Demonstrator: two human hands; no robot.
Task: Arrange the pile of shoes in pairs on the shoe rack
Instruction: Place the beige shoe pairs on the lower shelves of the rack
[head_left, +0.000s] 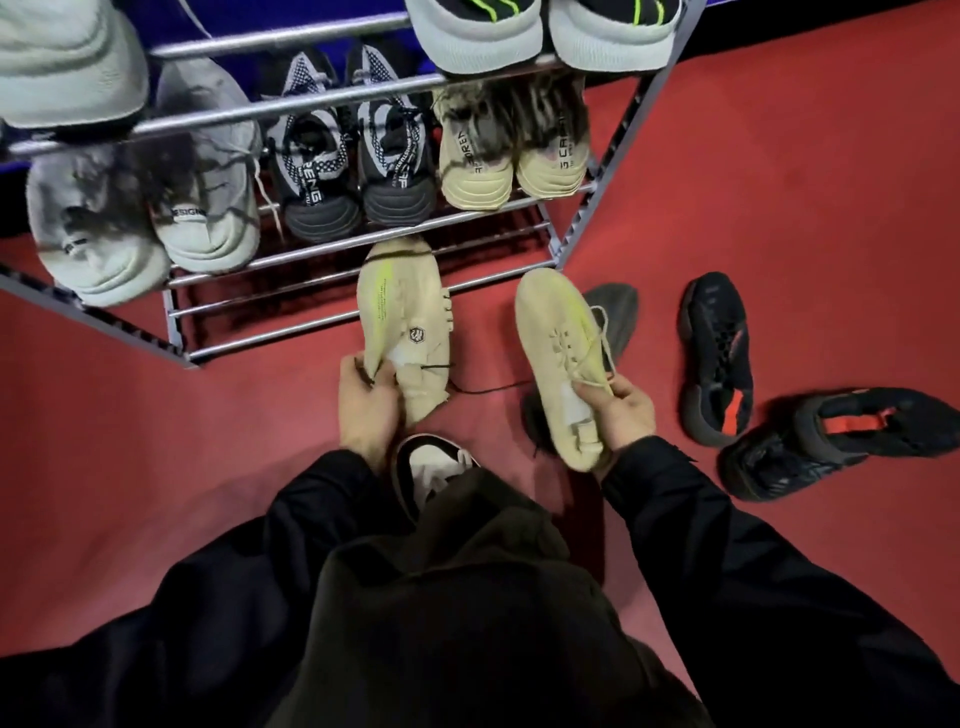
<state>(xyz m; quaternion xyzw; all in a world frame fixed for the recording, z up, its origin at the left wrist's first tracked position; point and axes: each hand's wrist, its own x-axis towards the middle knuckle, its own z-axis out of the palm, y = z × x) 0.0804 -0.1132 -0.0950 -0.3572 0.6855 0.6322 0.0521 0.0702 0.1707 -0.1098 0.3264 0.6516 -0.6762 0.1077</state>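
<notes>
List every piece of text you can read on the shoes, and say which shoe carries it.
"ESIGN", start cut off: strap of the right grey shoe on the rack.
"ENG", partial: tongue strap of the left black-and-white shoe.
"OREN", partial: left beige shoe on the rack.
"CA", partial: its mate, the right beige shoe.
Side print and badge on the cream shoe in the left hand: too small to read.

One head view — looking steeply down, close over the floor (156, 467).

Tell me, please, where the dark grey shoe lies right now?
On the red floor, behind the cream shoe gripped by the right hand, left of the two black shoes.
</notes>
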